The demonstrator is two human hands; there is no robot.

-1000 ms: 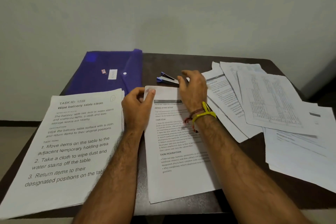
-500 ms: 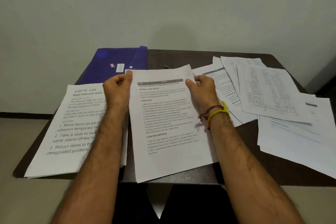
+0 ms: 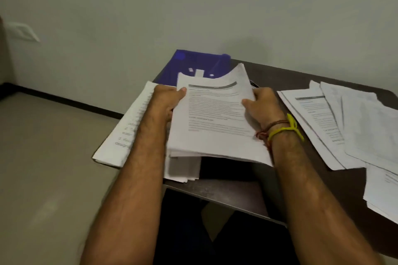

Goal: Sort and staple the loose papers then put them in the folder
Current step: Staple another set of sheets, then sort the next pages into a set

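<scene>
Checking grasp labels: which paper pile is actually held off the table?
The middle sheaf, gripped by left hand and right hand; other piles lie flat.

Left hand (image 3: 170, 98) and right hand (image 3: 261, 104) grip a paper sheaf (image 3: 215, 118) — raised above the table (image 3: 280, 75) — blue folder (image 3: 193, 62) behind

Matt paper sheets (image 3: 215, 114); translucent blue plastic folder (image 3: 193, 62); dark smooth table (image 3: 237, 191).

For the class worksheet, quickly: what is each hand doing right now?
Left hand: grips the paper set at its left edge.
Right hand: grips the same set's right edge.
</scene>
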